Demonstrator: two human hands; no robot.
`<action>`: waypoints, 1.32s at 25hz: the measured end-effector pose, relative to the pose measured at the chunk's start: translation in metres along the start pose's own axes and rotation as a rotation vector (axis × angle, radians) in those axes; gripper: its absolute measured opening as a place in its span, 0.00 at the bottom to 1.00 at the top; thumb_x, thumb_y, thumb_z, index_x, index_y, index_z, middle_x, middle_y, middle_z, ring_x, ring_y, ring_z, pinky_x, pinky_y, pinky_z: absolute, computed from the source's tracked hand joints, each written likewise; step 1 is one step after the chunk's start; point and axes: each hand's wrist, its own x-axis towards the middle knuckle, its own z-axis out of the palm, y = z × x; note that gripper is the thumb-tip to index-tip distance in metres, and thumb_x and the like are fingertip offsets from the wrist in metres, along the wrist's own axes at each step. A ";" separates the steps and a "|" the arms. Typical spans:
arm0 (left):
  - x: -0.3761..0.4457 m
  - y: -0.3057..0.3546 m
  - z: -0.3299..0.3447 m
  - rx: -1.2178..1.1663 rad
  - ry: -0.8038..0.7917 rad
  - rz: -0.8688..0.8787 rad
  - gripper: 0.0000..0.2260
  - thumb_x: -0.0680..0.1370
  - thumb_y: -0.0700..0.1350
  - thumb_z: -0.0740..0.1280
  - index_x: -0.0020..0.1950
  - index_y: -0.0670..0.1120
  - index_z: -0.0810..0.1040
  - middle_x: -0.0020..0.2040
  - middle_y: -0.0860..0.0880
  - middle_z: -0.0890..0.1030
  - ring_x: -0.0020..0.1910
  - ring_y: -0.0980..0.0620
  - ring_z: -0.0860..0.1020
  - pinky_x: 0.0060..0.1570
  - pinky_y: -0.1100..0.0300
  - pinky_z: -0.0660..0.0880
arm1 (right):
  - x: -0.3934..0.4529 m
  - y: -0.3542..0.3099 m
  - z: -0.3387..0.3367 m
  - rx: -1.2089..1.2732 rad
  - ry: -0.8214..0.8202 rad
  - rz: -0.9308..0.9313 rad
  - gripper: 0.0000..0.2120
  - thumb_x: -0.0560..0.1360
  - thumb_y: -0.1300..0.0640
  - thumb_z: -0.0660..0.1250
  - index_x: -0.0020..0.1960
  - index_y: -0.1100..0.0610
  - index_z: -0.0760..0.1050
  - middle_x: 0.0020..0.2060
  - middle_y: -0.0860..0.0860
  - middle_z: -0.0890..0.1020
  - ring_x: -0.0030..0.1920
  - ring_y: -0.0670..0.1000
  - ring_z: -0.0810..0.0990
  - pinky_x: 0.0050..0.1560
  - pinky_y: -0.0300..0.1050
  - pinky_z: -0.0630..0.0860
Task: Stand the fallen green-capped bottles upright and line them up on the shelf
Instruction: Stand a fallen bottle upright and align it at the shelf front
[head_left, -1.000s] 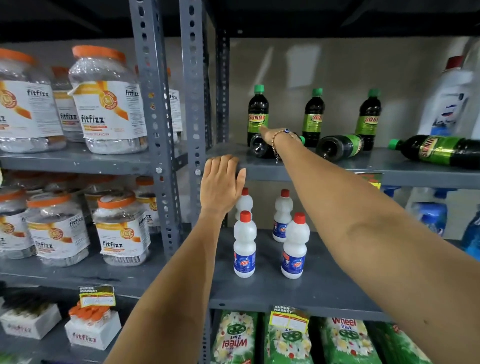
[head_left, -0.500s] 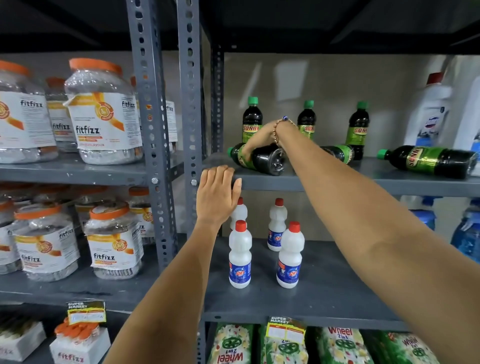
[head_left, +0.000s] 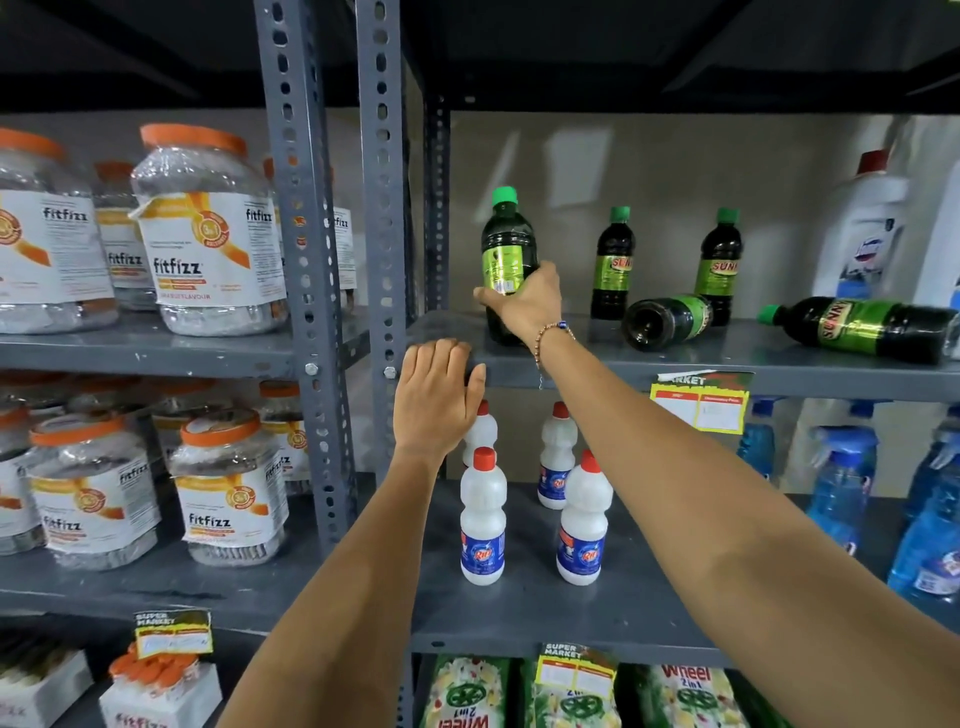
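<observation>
Left hand: the left hand (head_left: 435, 397) was laid flat against the front edge of the shelf (head_left: 597, 366), fingers extended, its grip released and nothing held.
Right hand: the right hand (head_left: 524, 304) was clenched round the lower body of the held bottle (head_left: 508, 260), below the middle of the label.
Held bottle: it was kept upright at the left end of the shelf, green cap on top; its base was hidden behind the hand, so whether it was already set down could not be told.
Handling: the bottle was judged to be smooth, stiff plastic filled with dark liquid — moderately heavy, liable to roll when lying flat and to tip if released off balance. The labelled waist was judged the best place for a hold, since the neck is narrow and the glossy body looked slippery.
Fallen bottles: two were counted — the near fallen bottle (head_left: 667, 321), its base turned toward the camera, and the far-right fallen bottle (head_left: 862, 327), lying lengthwise with its cap pointing left.
Upright bottles at the back: two were counted, the first rear bottle (head_left: 614, 262) and the second rear bottle (head_left: 719, 265), well apart from each other.
Total: five green-capped bottles were counted; a sixth could not be ruled out behind the held one.
</observation>
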 end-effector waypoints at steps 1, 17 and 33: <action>0.000 0.000 0.000 -0.006 0.000 -0.001 0.18 0.81 0.52 0.52 0.52 0.42 0.76 0.49 0.44 0.80 0.47 0.44 0.77 0.55 0.53 0.67 | 0.000 0.004 0.001 0.031 0.009 -0.015 0.40 0.64 0.51 0.78 0.66 0.64 0.62 0.63 0.59 0.70 0.61 0.58 0.74 0.61 0.50 0.74; 0.000 0.000 -0.001 -0.020 -0.044 -0.026 0.19 0.81 0.54 0.51 0.53 0.42 0.76 0.51 0.44 0.80 0.49 0.44 0.77 0.55 0.52 0.69 | 0.008 0.017 -0.003 -0.015 -0.080 0.074 0.40 0.61 0.53 0.80 0.63 0.63 0.60 0.60 0.58 0.74 0.60 0.57 0.76 0.58 0.49 0.75; 0.000 0.001 -0.001 -0.018 -0.044 -0.020 0.17 0.81 0.53 0.53 0.53 0.42 0.75 0.50 0.44 0.80 0.49 0.44 0.77 0.55 0.53 0.68 | 0.002 0.013 -0.006 -0.159 -0.101 0.087 0.39 0.64 0.49 0.78 0.64 0.63 0.60 0.61 0.59 0.74 0.61 0.58 0.75 0.59 0.50 0.75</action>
